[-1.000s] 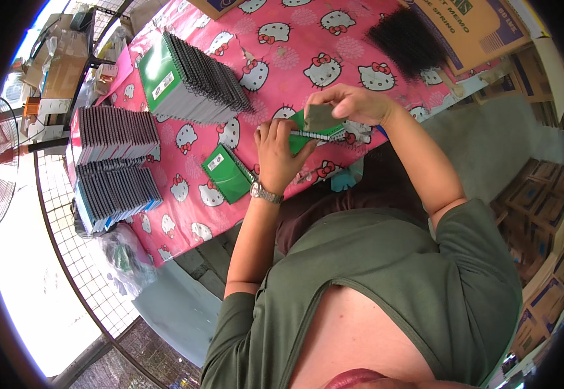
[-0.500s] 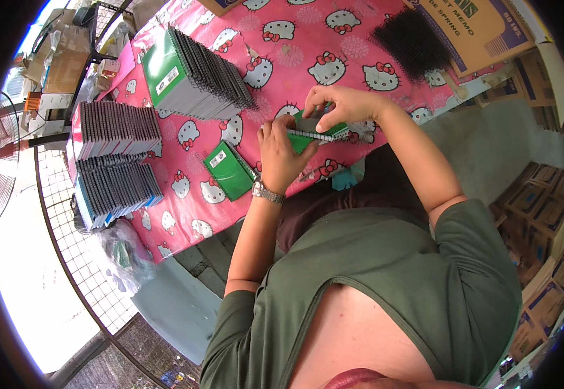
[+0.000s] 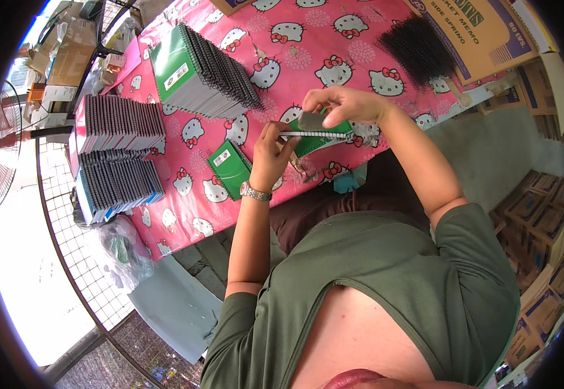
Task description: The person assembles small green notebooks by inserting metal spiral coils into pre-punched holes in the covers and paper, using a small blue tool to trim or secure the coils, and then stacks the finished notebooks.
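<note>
My left hand (image 3: 272, 152) pinches the left end of a small notebook (image 3: 326, 141) with green covers, at the near edge of the table. The notebook is tilted, and a pale edge with a row of dark holes or coils faces up. My right hand (image 3: 353, 107) is above it, thumb and fingers closed on a small dark grey flat piece (image 3: 310, 121). Whether that piece is loose or part of the notebook, I cannot tell. Another green spiral notebook (image 3: 228, 166) lies left of my left wrist, partly covered by it.
A tall stack of green spiral notebooks (image 3: 194, 78) stands beyond my left hand. More stacked notebooks (image 3: 120, 126) are at the left edge. Black spiral coils (image 3: 417, 50) lie by a cardboard box (image 3: 473, 35) at the far right. A pink patterned cloth (image 3: 295, 55) covers the table.
My left hand has drawn slightly left, toward the notebook's end. The notebook's pale edge now shows more fully, and the grey piece stands out clearly at my right fingertips.
</note>
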Demonstrator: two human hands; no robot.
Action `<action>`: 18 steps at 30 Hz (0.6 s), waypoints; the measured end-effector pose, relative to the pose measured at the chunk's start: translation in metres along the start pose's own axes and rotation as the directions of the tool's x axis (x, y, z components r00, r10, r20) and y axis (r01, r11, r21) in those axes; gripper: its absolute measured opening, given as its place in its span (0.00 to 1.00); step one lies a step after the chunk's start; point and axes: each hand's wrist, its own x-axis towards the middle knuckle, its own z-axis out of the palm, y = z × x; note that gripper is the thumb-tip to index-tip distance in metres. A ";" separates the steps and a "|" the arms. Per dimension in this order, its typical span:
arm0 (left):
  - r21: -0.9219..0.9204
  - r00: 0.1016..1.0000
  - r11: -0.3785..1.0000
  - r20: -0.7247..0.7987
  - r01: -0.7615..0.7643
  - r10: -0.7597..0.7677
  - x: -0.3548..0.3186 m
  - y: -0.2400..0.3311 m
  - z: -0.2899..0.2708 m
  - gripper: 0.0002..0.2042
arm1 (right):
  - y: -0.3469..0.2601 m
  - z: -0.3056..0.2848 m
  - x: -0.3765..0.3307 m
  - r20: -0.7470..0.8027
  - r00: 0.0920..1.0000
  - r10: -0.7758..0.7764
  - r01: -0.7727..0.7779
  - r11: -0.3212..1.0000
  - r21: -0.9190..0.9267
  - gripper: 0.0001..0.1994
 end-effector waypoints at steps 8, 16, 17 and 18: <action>-0.110 0.987 0.981 -0.034 -0.160 0.157 0.005 -0.008 -0.002 0.14 | 0.006 0.001 0.006 -0.021 1.000 -0.014 0.015 0.998 0.061 0.18; -0.026 0.997 0.996 -0.002 -0.080 0.080 0.002 -0.003 -0.007 0.13 | 0.004 0.004 0.010 0.047 0.998 0.032 -0.034 0.999 0.033 0.19; -0.029 0.997 0.997 -0.005 -0.076 0.076 0.002 -0.004 -0.008 0.14 | 0.006 0.005 0.013 -0.049 0.999 0.023 -0.028 0.994 -0.104 0.19; -0.033 0.997 0.997 -0.010 -0.073 0.073 0.002 -0.003 -0.009 0.14 | 0.005 0.005 0.012 -0.003 1.000 0.001 -0.001 0.998 0.070 0.20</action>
